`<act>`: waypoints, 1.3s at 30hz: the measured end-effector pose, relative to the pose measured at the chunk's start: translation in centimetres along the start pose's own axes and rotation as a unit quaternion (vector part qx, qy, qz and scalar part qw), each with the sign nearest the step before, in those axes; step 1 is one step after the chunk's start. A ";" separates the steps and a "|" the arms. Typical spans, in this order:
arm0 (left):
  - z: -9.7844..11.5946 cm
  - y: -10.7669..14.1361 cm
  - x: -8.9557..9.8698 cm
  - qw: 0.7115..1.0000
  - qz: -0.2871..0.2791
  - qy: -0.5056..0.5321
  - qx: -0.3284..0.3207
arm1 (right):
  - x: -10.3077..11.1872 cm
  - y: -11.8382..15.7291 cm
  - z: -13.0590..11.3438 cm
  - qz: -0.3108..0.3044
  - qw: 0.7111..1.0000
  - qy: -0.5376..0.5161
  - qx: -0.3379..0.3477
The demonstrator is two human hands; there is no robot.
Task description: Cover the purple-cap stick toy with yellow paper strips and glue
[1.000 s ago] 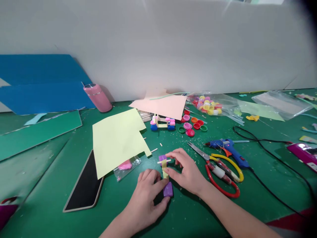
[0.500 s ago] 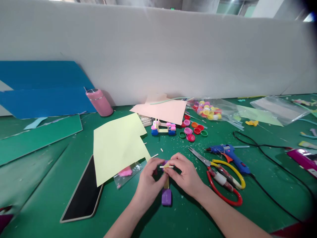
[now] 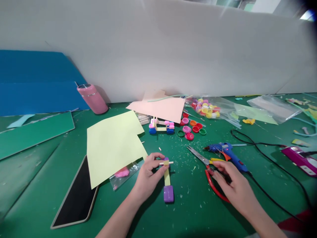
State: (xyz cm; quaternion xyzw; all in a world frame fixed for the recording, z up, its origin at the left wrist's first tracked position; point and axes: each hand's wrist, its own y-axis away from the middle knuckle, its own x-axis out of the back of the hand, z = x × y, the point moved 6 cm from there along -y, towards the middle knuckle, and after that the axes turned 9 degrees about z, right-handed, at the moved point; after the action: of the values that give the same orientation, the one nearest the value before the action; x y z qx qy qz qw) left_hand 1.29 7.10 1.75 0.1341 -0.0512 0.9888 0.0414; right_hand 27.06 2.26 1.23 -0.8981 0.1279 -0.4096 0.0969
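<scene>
My left hand (image 3: pixel 151 172) pinches the far end of a flat yellow craft stick (image 3: pixel 167 178). It has a purple block (image 3: pixel 168 194) at its near end and purple at the far end too. A thin white stick (image 3: pixel 169 162) lies crosswise under a small yellow piece near my fingertips. My right hand (image 3: pixel 229 180) has its fingers closed around the handles of the scissors (image 3: pixel 199 155), partly hiding them. The blades lie on the table, pointing away to the left. Just beyond the scissors is a blue glue gun (image 3: pixel 230 153).
A small blue and pink model car (image 3: pixel 162 127) stands mid-table, beside several coloured caps (image 3: pixel 189 136) and a bag of caps (image 3: pixel 205 108). Yellow paper (image 3: pixel 114 145) overlaps a phone (image 3: pixel 76 195) on the left. A pink bottle (image 3: pixel 92 98) and the glue gun's black cord (image 3: pixel 267 186) are also there.
My right hand has left the craft stick piece and moved right onto the scissors' handles. My left hand keeps hold of the piece. The view has shifted slightly.
</scene>
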 end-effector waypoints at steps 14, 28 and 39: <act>0.1 0.8 0.0 0.988 0.009 0.112 0.109 | 0.4 -0.4 2.5 -0.100 0.979 0.177 -0.014; -0.6 1.8 0.2 0.961 -0.011 0.200 0.190 | -0.7 -0.5 -3.8 -0.197 0.967 0.133 0.087; 0.5 1.7 0.6 0.995 -0.014 0.081 0.049 | -1.1 0.0 -5.3 -0.226 0.958 0.133 0.120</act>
State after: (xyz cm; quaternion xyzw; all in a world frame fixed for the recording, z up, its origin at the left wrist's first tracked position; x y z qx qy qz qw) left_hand 0.68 5.36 2.18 0.0564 0.0025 0.9970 0.0526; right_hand 22.35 2.28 3.84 -0.8226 -0.1165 -0.5490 0.0912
